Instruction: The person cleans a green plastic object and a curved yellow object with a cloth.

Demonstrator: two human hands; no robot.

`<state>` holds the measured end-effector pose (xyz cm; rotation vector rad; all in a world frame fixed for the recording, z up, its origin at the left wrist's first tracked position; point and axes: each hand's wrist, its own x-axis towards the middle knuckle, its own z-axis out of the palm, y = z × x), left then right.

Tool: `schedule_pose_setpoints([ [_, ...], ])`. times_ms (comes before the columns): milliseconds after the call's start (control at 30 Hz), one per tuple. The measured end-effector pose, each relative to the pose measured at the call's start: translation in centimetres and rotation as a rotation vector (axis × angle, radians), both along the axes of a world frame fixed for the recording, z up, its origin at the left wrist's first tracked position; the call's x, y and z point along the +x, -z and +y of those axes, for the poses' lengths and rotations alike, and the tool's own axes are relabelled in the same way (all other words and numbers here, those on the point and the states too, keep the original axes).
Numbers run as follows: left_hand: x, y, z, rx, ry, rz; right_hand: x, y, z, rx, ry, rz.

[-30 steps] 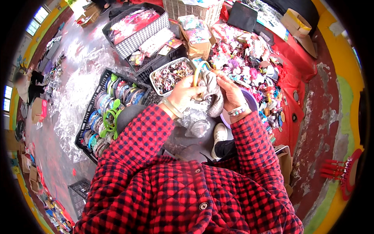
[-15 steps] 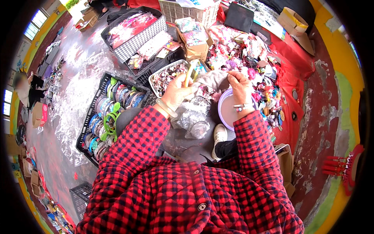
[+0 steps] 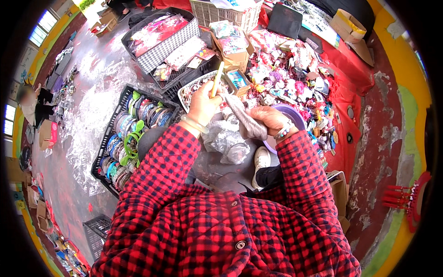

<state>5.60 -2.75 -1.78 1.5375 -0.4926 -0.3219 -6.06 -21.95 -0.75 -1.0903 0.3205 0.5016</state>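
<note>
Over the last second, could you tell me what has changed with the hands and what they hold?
The left hand raised its yellow stick more upright. The right hand moved off to the right, now drawing a grey cloth strip between them. The black crate of bangles stayed put.

brown cardboard box (image 3: pixel 233 59) behind hands; yellow box (image 3: pixel 347 25) far right

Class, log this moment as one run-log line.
left hand: holds yellow stick | right hand: grips grey cloth | below: clear plastic bag
</note>
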Motion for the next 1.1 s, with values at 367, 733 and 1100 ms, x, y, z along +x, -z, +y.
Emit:
schedule_pose_setpoints([
  [367,-0.9,-0.8,0.9,-0.085,0.401,0.491,-0.2,-4.3,-0.3,0.308,0.272,-0.454],
  [733,-1.4,-1.2,0.6,0.369,0.661,0.012,0.4,-4.2,3.6,-1.613,0.094,-1.254],
  [1100,-1.1,-3.2,2.1,0.007,0.751,0.357,0.0,-3.8,2.0,-1.152,0.157,-1.011],
])
